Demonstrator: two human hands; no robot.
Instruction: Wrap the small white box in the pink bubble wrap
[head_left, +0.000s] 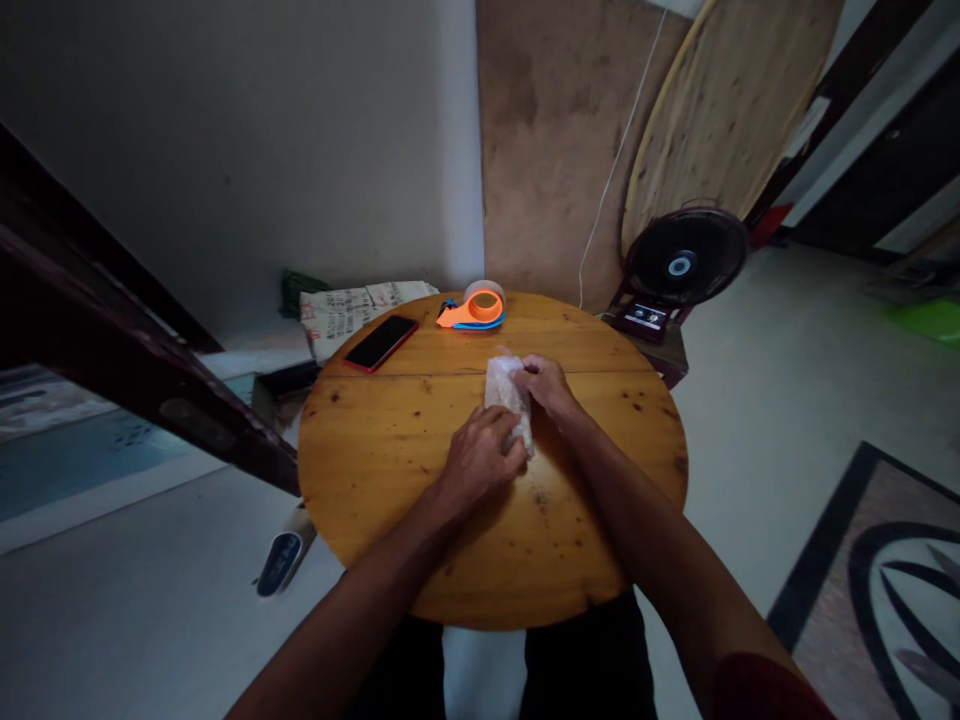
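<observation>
A small packet of whitish, see-through plastic, which looks like bubble wrap (504,382), lies lengthwise near the middle of the round wooden table (375,440). Over its lower left part curl the fingers of my left hand (484,452), gripping it near the end closest to me. My right hand (550,386) pinches the upper right edge between thumb and fingers. Whatever the wrap contains cannot be made out. Beyond the packet stands an orange and blue tape dispenser (472,318) with a roll of tape in it.
A phone (381,343) with a red edge lies at the table's far left. Behind the table are a printed sack (360,308) and a wall. A dark fan (679,262) stands at the back right, beside a large round wooden board (720,120). A shoe (283,562) is on the floor.
</observation>
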